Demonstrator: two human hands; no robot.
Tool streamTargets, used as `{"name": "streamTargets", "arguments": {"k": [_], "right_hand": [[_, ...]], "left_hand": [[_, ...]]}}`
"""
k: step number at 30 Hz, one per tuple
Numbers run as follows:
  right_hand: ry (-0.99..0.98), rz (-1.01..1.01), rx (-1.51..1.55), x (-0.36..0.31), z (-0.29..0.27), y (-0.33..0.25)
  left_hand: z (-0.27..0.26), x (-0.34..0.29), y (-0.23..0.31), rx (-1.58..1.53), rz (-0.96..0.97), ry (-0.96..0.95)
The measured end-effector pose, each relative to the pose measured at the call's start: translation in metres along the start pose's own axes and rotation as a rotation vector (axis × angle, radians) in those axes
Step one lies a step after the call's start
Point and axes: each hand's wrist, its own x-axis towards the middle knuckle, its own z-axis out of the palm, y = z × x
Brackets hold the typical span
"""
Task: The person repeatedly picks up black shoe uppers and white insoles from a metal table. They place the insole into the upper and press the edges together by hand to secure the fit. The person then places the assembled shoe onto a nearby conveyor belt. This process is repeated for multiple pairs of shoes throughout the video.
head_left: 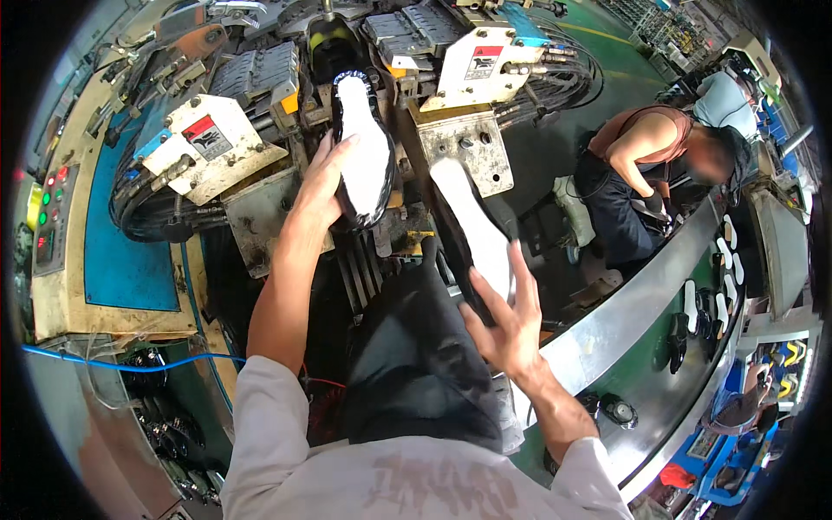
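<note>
In the middle of the machine, a black shoe upper [387, 178] stands bottom up, with a white insole board [364, 147] on its underside. Its far end reaches into the machine's dark clamp [334, 43]. My left hand [322, 186] grips its near left side, thumb on the white board. To the right, a second black shoe [491, 227] with a white underside [472, 221] slants toward me. Around its near end are the spread fingers of my right hand [511, 325], which holds it; the underside of that grip is hidden.
White machine plates [481, 65] and hoses [563, 82] flank the clamp. A control panel [50, 212] stands left. On the right curves a metal-edged conveyor [624, 325] carrying several shoes [691, 308]. Beyond it, a seated person [637, 165] works. More dark shoes [169, 425] lie lower left.
</note>
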Motion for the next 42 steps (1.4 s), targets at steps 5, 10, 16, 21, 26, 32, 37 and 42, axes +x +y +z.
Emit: {"name": "streamTargets", "arguments": {"k": [5, 10, 16, 21, 26, 32, 37, 42], "right_hand": [[0.053, -0.181, 0.011, 0.099, 0.043, -0.015], [0.098, -0.201, 0.034, 0.159, 0.106, -0.021], [0.159, -0.195, 0.028, 0.172, 0.151, -0.025], [0.163, -0.184, 0.056, 0.168, 0.159, -0.028], [0.158, -0.192, 0.047, 0.163, 0.163, -0.028], [0.194, -0.180, 0.033, 0.153, 0.169, -0.029], [0.136, -0.139, 0.008, 0.159, 0.170, -0.027], [0.083, -0.148, -0.028, 0.156, 0.169, -0.030]], "left_hand": [[0.005, -0.083, 0.030, 0.279, 0.342, 0.009], [0.007, -0.164, 0.058, 0.768, 0.534, 0.234], [-0.011, -0.207, 0.065, 0.689, 0.520, 0.241], [-0.045, -0.244, 0.043, 0.548, 0.447, 0.215], [-0.060, -0.315, 0.002, -0.003, 0.311, 0.148], [-0.058, -0.374, -0.020, -0.547, 0.095, -0.120], [-0.081, -0.419, -0.057, -0.255, 0.095, 0.129], [-0.090, -0.420, -0.076, -0.129, 0.064, 0.281]]}}
